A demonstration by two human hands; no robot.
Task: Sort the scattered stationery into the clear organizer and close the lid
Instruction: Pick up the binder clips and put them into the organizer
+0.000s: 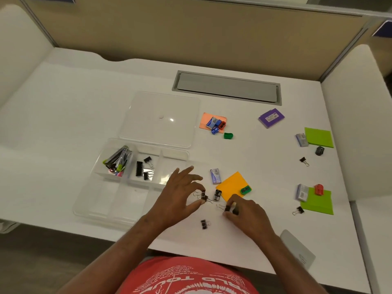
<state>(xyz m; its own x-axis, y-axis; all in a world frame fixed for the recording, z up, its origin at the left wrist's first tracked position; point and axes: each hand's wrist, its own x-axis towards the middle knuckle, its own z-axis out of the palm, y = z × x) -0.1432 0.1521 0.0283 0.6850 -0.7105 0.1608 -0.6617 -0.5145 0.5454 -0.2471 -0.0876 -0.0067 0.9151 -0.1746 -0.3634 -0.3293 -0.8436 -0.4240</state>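
The clear organizer lies at the left with its lid open flat behind it. One compartment holds staplers, another holds black binder clips. My left hand pinches a black binder clip between thumb and forefinger, just right of the organizer. My right hand grips a second binder clip on the desk. A third clip lies loose below both hands.
Scattered on the white desk are an orange sticky pad with a green sharpener, a staple box, a peach pad with sharpeners, a purple pad, green pads, and further clips.
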